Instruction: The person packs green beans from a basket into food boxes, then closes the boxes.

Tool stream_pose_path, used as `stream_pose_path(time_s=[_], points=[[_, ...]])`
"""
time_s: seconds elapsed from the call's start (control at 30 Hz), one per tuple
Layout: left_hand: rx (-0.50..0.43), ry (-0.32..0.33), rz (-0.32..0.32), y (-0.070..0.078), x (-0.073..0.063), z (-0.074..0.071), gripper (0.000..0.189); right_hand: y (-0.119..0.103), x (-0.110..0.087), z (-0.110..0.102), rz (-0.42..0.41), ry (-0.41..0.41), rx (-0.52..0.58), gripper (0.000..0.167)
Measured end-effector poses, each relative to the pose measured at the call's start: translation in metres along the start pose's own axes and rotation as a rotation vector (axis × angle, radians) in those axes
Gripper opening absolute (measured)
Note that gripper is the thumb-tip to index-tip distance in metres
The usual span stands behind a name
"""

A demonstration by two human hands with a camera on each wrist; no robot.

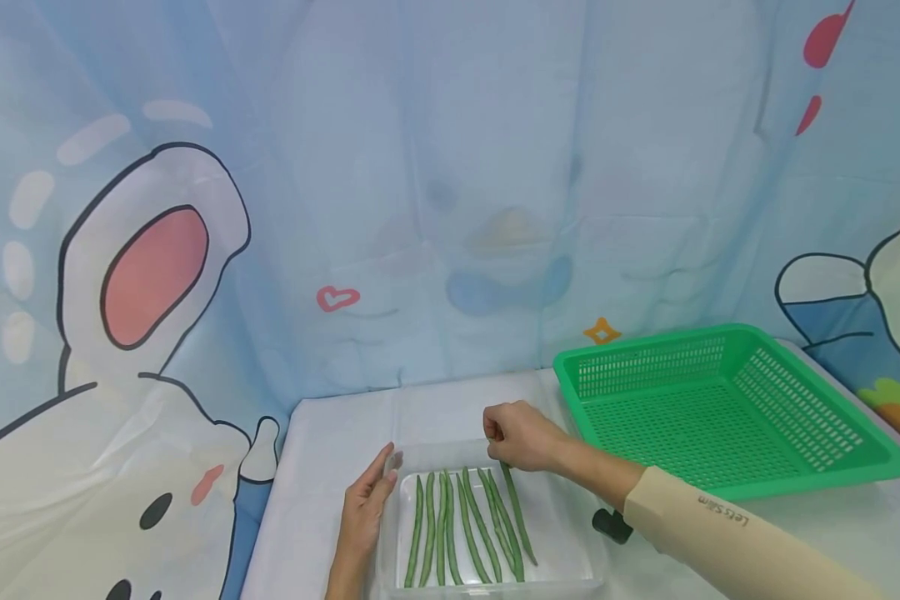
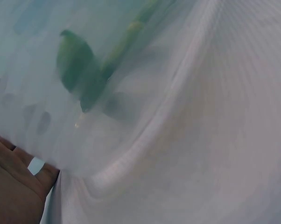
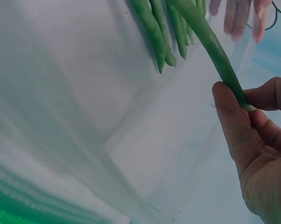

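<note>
Between the finger and thumb of my right hand [image 1: 523, 435] is the upper end of a green bean [image 1: 520, 517]. The right wrist view shows this pinch on the bean [image 3: 213, 44] closely. The bean's lower end slants into a clear plastic container [image 1: 581, 575], to the right of several other green beans [image 1: 429, 533] lying side by side lengthwise. My left hand [image 1: 363, 512] holds the container's left wall near its far corner, thumb by the rim. In the left wrist view, only part of the left hand [image 2: 17, 182] appears at the lower left corner.
A green plastic basket [image 1: 720, 417] stands right of the container, beyond my right forearm. Near that forearm lies a small black object [image 1: 612, 526]. White cloth [image 1: 330, 433] covers the table, and a printed blue curtain [image 1: 435, 167] hangs behind it.
</note>
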State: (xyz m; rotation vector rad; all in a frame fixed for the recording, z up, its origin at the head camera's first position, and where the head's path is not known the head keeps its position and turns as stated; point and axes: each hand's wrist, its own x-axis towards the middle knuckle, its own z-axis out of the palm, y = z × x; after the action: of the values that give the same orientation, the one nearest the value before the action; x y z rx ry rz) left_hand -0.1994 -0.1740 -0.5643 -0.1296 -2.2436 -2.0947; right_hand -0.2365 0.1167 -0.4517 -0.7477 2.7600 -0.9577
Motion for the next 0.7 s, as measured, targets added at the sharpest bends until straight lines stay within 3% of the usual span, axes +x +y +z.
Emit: stream_pose_path(time_s=[0.37, 0.7], points=[[0.014, 0.000, -0.007, 0.000, 0.001, 0.000, 0.050, 0.003, -0.008, 0.004, -0.039, -0.003, -0.132, 0.026], [0.029, 0.011, -0.006, -0.001, 0.001, 0.000, 0.049, 0.009, -0.013, 0.011, -0.054, -0.023, -0.172, 0.031]])
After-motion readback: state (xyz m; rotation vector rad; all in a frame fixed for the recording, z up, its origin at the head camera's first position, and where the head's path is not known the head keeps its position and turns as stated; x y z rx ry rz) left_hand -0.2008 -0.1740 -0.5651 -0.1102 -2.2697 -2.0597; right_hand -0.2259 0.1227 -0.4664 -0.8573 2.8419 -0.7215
